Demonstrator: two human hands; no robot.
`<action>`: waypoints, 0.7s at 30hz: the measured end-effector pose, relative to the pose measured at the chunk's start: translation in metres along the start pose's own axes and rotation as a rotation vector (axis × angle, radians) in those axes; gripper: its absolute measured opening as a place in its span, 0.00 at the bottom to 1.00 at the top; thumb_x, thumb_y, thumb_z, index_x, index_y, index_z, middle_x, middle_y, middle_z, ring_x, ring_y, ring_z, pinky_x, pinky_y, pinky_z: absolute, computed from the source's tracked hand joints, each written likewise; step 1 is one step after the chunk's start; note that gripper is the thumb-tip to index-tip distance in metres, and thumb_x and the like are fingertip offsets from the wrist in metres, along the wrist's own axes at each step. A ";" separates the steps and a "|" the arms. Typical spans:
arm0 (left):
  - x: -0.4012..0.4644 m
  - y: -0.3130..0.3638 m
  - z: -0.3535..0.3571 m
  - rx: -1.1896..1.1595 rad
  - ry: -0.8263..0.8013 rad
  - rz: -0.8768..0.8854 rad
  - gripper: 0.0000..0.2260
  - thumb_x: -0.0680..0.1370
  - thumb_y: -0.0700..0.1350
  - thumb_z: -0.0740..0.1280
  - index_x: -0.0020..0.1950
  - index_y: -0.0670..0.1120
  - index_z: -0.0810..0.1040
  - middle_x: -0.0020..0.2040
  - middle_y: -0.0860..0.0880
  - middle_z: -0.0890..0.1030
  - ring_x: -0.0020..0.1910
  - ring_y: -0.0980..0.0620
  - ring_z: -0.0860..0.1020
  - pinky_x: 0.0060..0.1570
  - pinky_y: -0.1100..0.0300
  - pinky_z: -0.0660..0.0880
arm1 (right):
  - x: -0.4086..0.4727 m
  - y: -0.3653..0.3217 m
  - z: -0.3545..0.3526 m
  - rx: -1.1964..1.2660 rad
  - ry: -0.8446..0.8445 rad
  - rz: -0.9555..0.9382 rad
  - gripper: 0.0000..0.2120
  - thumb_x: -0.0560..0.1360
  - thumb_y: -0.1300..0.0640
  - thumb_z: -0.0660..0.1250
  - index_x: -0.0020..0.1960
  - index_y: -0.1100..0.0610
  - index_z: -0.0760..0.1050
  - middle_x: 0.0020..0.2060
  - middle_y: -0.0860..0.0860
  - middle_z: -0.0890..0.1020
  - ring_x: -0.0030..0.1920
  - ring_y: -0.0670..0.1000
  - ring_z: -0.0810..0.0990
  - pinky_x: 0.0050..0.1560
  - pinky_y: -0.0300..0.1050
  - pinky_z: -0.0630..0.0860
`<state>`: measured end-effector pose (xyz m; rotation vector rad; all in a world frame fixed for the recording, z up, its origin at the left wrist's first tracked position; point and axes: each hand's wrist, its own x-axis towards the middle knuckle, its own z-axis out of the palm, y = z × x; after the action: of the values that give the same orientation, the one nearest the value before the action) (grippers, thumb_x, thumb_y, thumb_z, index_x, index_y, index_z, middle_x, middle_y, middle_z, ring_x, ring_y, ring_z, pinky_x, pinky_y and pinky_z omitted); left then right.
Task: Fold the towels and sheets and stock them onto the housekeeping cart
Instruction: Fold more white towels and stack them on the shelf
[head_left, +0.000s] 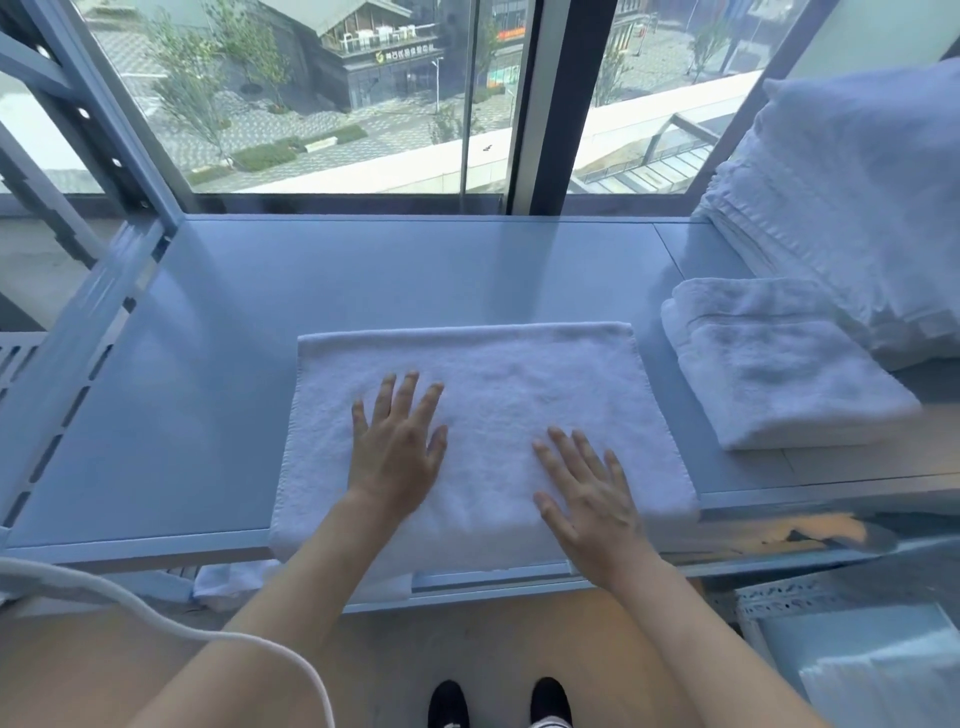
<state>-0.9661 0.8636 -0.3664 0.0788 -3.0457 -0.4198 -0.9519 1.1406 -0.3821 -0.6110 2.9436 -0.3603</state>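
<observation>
White terry towel (483, 415), half-folded, lies at the grey metal shelf (218, 364) front edge; left hand (395, 447) and right hand (587, 493) spread flat on it. Soft, light, limp; best pinched at corners

towel (493, 415) on shelf (208, 364), stack (831, 208) right

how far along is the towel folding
Done: one folded towel sits on the shelf beside a stack at right. In hand: left hand and right hand lie flat on a part-folded towel. Left: finishing its folds and stacking it.
</observation>
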 end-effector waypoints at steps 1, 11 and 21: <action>-0.016 0.004 -0.003 -0.001 0.000 0.012 0.25 0.84 0.55 0.58 0.81 0.54 0.63 0.83 0.48 0.59 0.82 0.43 0.53 0.77 0.33 0.52 | -0.001 0.000 0.001 -0.005 -0.002 0.001 0.30 0.85 0.40 0.49 0.83 0.41 0.44 0.82 0.38 0.41 0.81 0.44 0.34 0.81 0.56 0.39; -0.122 -0.010 0.019 0.060 -0.091 -0.077 0.31 0.81 0.68 0.45 0.84 0.61 0.47 0.85 0.53 0.45 0.83 0.47 0.41 0.79 0.37 0.44 | 0.014 -0.003 0.005 -0.043 -0.008 0.007 0.31 0.84 0.40 0.48 0.83 0.40 0.40 0.81 0.38 0.37 0.80 0.43 0.33 0.81 0.55 0.38; -0.032 -0.029 0.014 0.043 -0.110 -0.112 0.33 0.79 0.72 0.40 0.83 0.63 0.47 0.85 0.55 0.43 0.83 0.49 0.39 0.79 0.38 0.40 | 0.082 -0.002 -0.007 0.001 -0.018 0.034 0.31 0.83 0.40 0.49 0.83 0.40 0.43 0.82 0.39 0.40 0.82 0.45 0.37 0.80 0.55 0.40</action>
<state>-0.9344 0.8413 -0.3898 0.2367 -3.1691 -0.3776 -1.0272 1.1070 -0.3803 -0.5605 2.9322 -0.3511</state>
